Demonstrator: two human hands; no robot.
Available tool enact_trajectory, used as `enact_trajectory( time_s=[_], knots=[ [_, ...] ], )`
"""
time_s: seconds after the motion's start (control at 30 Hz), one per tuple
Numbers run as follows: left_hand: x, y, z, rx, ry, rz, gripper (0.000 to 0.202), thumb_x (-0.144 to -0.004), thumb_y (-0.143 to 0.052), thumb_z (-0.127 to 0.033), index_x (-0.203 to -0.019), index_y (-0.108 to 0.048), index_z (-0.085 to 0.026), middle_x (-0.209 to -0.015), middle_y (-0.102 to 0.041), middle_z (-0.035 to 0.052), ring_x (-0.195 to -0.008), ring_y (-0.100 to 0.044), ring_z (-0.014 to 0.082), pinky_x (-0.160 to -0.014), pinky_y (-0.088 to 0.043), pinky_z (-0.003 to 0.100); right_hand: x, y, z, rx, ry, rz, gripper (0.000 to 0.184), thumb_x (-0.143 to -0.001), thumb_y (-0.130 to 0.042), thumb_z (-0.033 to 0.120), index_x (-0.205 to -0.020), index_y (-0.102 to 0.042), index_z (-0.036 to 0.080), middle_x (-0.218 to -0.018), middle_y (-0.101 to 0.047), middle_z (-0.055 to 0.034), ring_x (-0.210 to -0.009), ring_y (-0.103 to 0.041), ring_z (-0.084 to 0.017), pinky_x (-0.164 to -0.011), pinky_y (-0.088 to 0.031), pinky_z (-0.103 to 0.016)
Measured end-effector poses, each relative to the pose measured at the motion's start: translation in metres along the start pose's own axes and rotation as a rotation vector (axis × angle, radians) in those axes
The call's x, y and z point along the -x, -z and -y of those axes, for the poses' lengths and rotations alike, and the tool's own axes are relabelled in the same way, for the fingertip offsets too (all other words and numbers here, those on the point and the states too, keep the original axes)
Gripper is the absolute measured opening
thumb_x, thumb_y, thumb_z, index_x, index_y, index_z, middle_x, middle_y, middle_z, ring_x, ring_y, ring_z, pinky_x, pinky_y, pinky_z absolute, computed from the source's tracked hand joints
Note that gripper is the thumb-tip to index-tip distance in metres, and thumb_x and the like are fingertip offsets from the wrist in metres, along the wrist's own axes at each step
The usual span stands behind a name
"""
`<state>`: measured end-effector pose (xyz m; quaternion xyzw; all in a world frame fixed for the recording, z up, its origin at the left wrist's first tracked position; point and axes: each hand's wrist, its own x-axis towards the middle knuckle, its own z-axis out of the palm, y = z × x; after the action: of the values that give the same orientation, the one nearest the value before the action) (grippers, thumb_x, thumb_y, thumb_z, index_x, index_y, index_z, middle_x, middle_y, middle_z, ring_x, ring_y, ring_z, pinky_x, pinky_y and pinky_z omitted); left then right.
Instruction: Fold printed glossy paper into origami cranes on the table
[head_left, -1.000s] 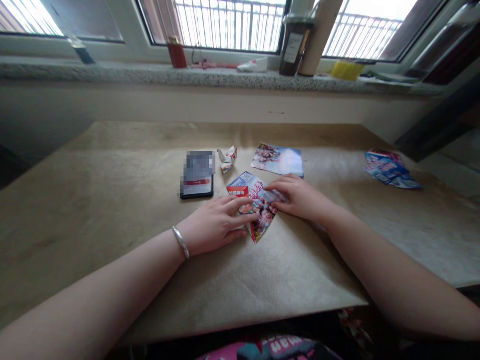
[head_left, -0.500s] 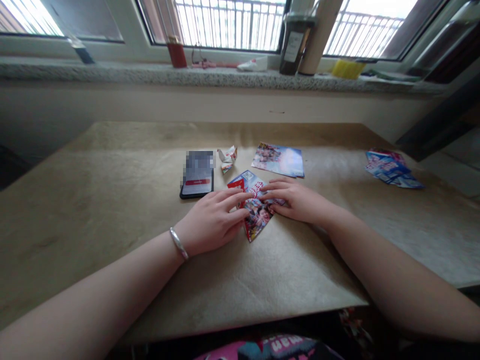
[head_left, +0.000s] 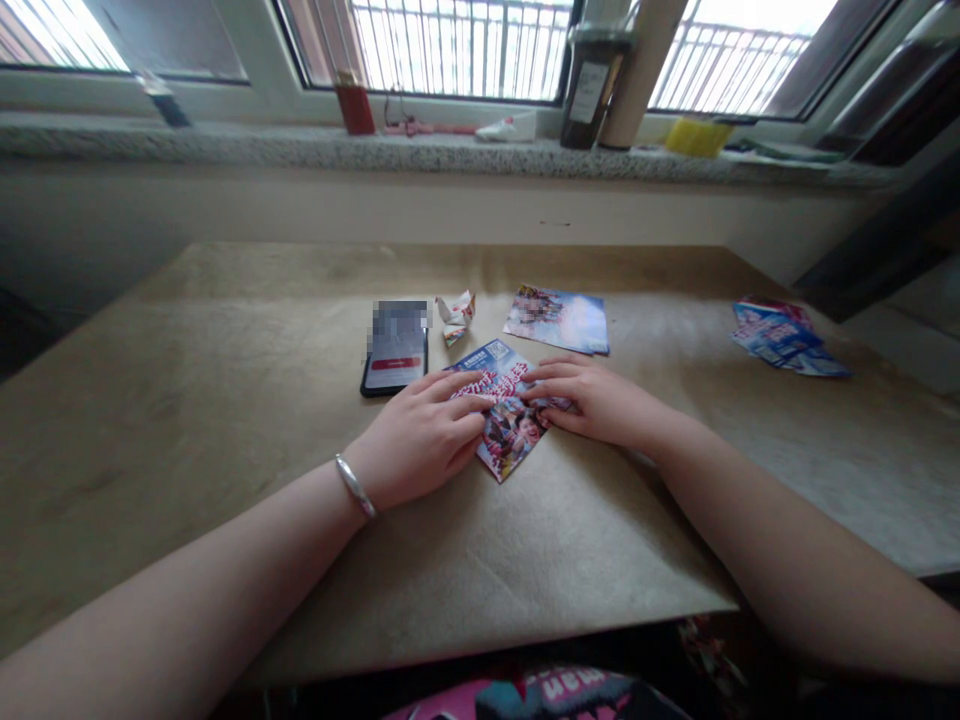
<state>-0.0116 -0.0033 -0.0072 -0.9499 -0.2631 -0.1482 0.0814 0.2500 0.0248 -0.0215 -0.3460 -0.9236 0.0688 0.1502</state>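
A colourful printed paper [head_left: 501, 405] lies on the brown table [head_left: 225, 400], turned like a diamond. My left hand [head_left: 420, 440], with a silver bracelet on the wrist, lies flat on the paper's left side, fingers stretched out. My right hand [head_left: 592, 400] presses down on its right side with fingers extended. A small folded paper figure [head_left: 456, 316] sits just beyond, next to a black phone [head_left: 396, 348].
A flat printed sheet [head_left: 559, 318] lies behind my right hand. A stack of similar sheets [head_left: 780, 338] rests at the far right of the table. The windowsill [head_left: 420, 150] holds a red cup [head_left: 354, 104], a dark jar [head_left: 589, 88] and a yellow object [head_left: 696, 136].
The paper's left flap, with its red patch showing before, has been unfolded flat. My left hand slid a little left and back; my right hand stayed on the right side.
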Motion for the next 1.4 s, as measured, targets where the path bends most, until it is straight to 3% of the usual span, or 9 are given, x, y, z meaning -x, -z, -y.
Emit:
enact_trajectory(
  time_s=[0.27, 0.5, 1.03, 1.27, 1.4],
  knots=[
    [0.0, -0.003, -0.001, 0.019, 0.067, 0.075, 0.025, -0.092, -0.044, -0.029, -0.104, -0.062, -0.017, -0.122, -0.062, 0.0046, -0.113, -0.055, 0.0228, -0.1, -0.042, 0.04, 0.001, 0.002, 0.001, -0.005, -0.007, -0.01, 0.025, -0.081, -0.059, 0.022, -0.104, -0.068, 0.024, -0.118, -0.064, -0.0041, -0.117, -0.05, -0.023, -0.1, -0.042, -0.042],
    [0.001, -0.004, -0.001, 0.008, 0.164, 0.139, 0.038, -0.085, -0.044, -0.022, -0.121, -0.057, -0.018, -0.13, -0.056, 0.0047, -0.116, -0.052, 0.0261, -0.097, -0.043, 0.045, 0.002, 0.006, 0.003, 0.032, 0.003, -0.01, 0.023, -0.079, -0.059, 0.021, -0.1, -0.068, 0.022, -0.117, -0.065, -0.0038, -0.116, -0.05, -0.024, -0.099, -0.042, -0.041],
    [0.001, 0.004, -0.001, -0.068, 0.219, 0.198, 0.03, -0.079, -0.05, -0.02, -0.107, -0.061, -0.013, -0.112, -0.065, 0.009, -0.099, -0.059, 0.025, -0.086, -0.047, 0.039, 0.004, 0.019, 0.012, 0.067, -0.014, 0.077, 0.029, -0.075, -0.059, 0.017, -0.102, -0.069, 0.022, -0.109, -0.068, -0.0032, -0.101, -0.057, -0.021, -0.09, -0.046, -0.036],
    [0.004, 0.003, 0.002, -0.132, 0.264, 0.135, 0.031, -0.082, -0.047, -0.019, -0.108, -0.063, -0.015, -0.107, -0.068, 0.0096, -0.1, -0.06, 0.0274, -0.086, -0.042, 0.044, 0.003, 0.016, 0.014, 0.12, 0.021, 0.079, 0.037, -0.074, -0.055, 0.014, -0.109, -0.065, 0.019, -0.11, -0.067, -0.0056, -0.103, -0.055, -0.022, -0.092, -0.044, -0.036],
    [0.006, 0.001, 0.004, -0.135, 0.239, 0.111, 0.033, -0.083, -0.046, -0.018, -0.111, -0.063, -0.015, -0.111, -0.066, 0.0102, -0.1, -0.059, 0.0265, -0.087, -0.041, 0.043, 0.001, 0.014, 0.019, 0.164, 0.0, 0.061, 0.031, -0.081, -0.053, 0.018, -0.108, -0.067, 0.02, -0.108, -0.067, -0.0066, -0.101, -0.055, -0.023, -0.092, -0.044, -0.038]
  ],
)
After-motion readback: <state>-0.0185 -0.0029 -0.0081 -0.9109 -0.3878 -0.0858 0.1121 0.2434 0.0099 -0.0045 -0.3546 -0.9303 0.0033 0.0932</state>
